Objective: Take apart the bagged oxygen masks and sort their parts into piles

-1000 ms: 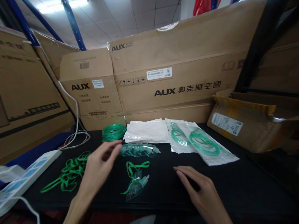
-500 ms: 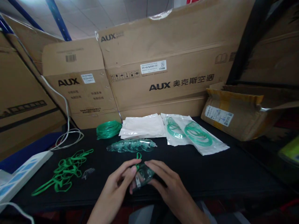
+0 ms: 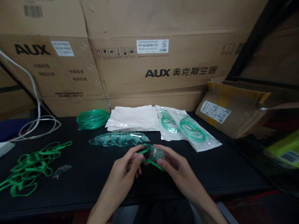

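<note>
Both the left hand (image 3: 125, 169) and the right hand (image 3: 177, 166) pinch a clear mask (image 3: 155, 153) with a green strap (image 3: 149, 160) between them, just above the bench (image 3: 93, 174); stacked masks (image 3: 118, 139) lie just beyond.

- The left hand (image 3: 123, 174) and right hand (image 3: 178, 168) pinch a clear mask (image 3: 155, 153) above the front middle of the tabletop (image 3: 233, 174); bare black surface lies wide open to their right.
- Just behind them, a row of clear masks (image 3: 116, 139) bars the way straight back.
- A green tubing coil (image 3: 92, 119), white bags (image 3: 134, 118) and 2 overlapping sealed packs (image 3: 189, 132) fill the rear strip, close against the wall of cardboard boxes (image 3: 163, 62).
- At the left lie green straps (image 3: 28, 165) and a small clear piece (image 3: 62, 170); a bare lane runs between these and the left hand.
- A brown parcel (image 3: 231, 109) blocks the right rear corner.
</note>
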A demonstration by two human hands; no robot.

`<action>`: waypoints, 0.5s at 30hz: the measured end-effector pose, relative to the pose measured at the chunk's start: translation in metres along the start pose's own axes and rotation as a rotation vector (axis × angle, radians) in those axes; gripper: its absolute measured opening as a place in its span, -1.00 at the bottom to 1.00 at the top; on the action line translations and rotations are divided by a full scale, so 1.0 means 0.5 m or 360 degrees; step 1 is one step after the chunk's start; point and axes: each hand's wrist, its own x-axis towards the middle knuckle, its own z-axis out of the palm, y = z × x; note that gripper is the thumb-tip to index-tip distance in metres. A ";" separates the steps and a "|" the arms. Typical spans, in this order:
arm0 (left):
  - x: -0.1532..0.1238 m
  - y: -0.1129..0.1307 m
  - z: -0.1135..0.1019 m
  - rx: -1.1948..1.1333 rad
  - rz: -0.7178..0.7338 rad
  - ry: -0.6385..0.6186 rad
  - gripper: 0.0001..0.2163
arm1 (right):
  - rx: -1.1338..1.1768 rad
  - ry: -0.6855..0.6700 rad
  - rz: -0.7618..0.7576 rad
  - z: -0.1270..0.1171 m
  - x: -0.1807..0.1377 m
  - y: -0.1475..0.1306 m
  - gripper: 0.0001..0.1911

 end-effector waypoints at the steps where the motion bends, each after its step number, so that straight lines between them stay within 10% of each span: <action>1: -0.003 0.003 -0.001 0.0007 -0.0008 0.0024 -0.55 | 0.0030 0.0008 0.0022 -0.001 0.001 -0.001 -0.65; 15: -0.008 0.010 0.006 0.0247 0.0494 -0.0015 -0.86 | -0.0304 0.0046 0.0089 0.005 -0.006 0.005 -0.52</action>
